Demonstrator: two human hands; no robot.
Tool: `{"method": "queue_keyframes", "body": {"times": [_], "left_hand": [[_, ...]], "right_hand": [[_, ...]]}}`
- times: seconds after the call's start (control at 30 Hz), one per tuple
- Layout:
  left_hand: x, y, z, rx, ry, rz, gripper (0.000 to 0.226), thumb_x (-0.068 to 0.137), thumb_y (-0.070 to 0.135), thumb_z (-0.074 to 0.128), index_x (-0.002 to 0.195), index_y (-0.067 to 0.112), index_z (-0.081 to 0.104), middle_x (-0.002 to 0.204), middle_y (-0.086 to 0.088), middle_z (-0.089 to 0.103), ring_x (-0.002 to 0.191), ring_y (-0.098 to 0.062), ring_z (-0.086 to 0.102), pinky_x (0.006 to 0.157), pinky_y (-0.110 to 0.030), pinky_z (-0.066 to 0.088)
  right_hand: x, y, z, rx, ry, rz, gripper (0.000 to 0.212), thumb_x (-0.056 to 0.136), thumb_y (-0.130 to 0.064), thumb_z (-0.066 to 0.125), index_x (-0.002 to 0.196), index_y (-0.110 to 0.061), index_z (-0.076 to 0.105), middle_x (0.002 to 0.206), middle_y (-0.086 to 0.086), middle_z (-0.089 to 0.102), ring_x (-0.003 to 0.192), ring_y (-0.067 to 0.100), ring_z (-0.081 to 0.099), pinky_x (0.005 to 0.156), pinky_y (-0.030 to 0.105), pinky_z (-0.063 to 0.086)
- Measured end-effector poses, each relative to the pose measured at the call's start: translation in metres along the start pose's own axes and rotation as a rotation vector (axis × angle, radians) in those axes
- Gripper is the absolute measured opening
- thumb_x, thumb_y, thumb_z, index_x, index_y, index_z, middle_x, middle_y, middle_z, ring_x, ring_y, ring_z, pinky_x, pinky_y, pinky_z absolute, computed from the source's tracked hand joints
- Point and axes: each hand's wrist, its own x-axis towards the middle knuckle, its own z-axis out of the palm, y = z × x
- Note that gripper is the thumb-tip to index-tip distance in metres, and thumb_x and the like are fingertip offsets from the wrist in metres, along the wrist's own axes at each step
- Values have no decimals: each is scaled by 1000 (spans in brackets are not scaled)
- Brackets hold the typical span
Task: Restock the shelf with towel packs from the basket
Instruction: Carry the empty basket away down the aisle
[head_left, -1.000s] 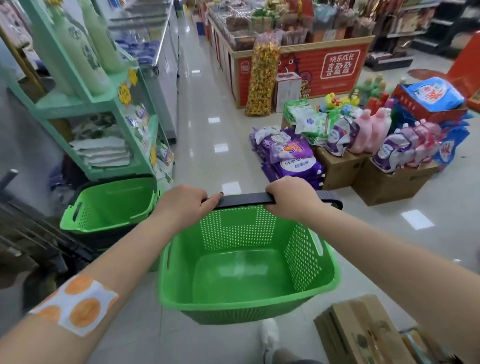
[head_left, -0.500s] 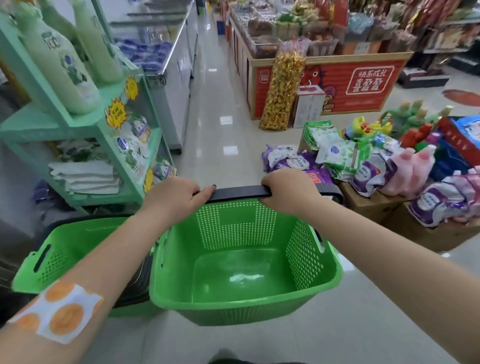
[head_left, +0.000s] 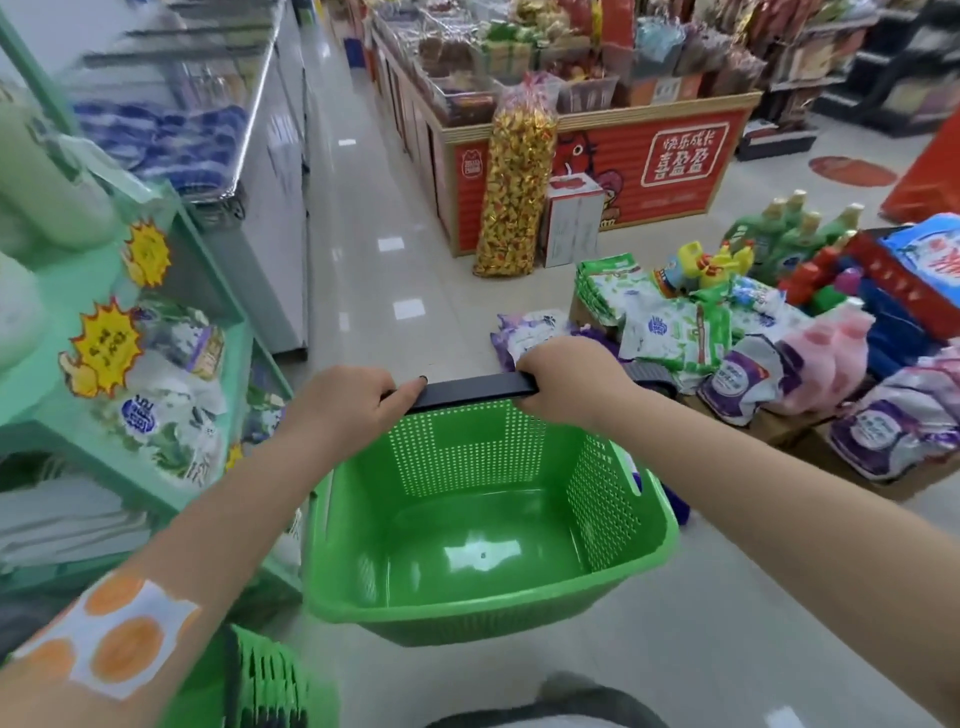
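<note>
- Both hands curl around the black handle (head_left: 470, 391) of the green basket (head_left: 483, 519): the left hand (head_left: 345, 408) grips its left end with the thumb laid along the bar, the right hand (head_left: 569, 382) its right end.
- The basket hangs below and in front of the grip; no towel packs show inside it.
- The mint-green shelf (head_left: 156, 364) stands just left of the left forearm, with folded white towels (head_left: 62, 519) on its lower tier.
- Another green basket (head_left: 249, 680) sits under the left forearm.

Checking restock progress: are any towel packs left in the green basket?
No. The basket held by both hands shows only its bare green floor.
</note>
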Motion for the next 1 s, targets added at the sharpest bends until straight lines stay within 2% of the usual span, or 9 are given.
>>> {"method": "queue_keyframes", "body": {"times": [0.2, 0.33, 0.5, 0.57, 0.63, 0.73, 0.87, 1.0], "left_hand": [[98, -40, 10, 3, -35, 8, 62, 94, 52, 30, 67, 5, 60, 54, -5, 50, 59, -23, 51, 48, -27, 30], [156, -59, 17, 6, -15, -18, 64, 84, 60, 19, 53, 12, 47, 49, -2, 44, 55, -23, 49, 47, -26, 30], [221, -86, 20, 29, 100, -100, 69, 76, 66, 10, 50, 14, 48, 47, -3, 46, 49, -22, 46, 45, -23, 26], [245, -98, 19, 33, 121, -137, 63, 78, 62, 14, 49, 15, 44, 47, -2, 43, 50, -22, 43, 45, -23, 22], [269, -108, 19, 48, 114, -144, 63, 80, 58, 16, 51, 12, 48, 47, -2, 42, 51, -24, 42, 45, -22, 20], [307, -127, 24, 75, 110, -162, 59, 81, 55, 18, 53, 13, 50, 48, -1, 42, 54, -26, 42, 46, -22, 19], [356, -166, 40, 99, 90, -144, 67, 81, 55, 18, 64, 7, 62, 46, 0, 41, 48, -20, 38, 45, -20, 18], [404, -207, 58, 59, 53, -128, 59, 83, 52, 23, 54, 10, 52, 44, -1, 38, 45, -19, 36, 45, -21, 17]], "right_hand": [[95, 41, 5, 21, -12, -21, 20, 84, -29, 55, 70, -16, 48, 56, -6, 40, 67, 22, 49, 58, 26, 40], [163, 71, 11, 47, 3, -63, 18, 82, -30, 56, 71, -16, 51, 60, -1, 45, 68, 25, 51, 57, 26, 39], [242, 120, 4, 18, 65, -55, 40, 78, -54, 60, 67, -16, 50, 55, -4, 40, 61, 20, 45, 46, 22, 24], [271, 140, 3, 28, 76, -24, 47, 76, -60, 58, 59, -17, 46, 54, -4, 41, 56, 18, 43, 45, 21, 24], [298, 153, 3, 51, 62, -3, 50, 75, -62, 58, 52, -21, 40, 52, -4, 40, 51, 14, 39, 44, 21, 26], [340, 162, 9, 63, 43, 9, 50, 76, -61, 58, 51, -23, 37, 51, -4, 39, 49, 12, 37, 44, 20, 26], [397, 170, 25, 73, 24, 27, 48, 77, -54, 60, 52, -25, 31, 53, -6, 36, 60, 21, 43, 45, 20, 20], [453, 173, 46, 93, 1, 49, 47, 78, -50, 61, 54, -26, 29, 54, -8, 35, 63, 21, 43, 45, 20, 19]]}}
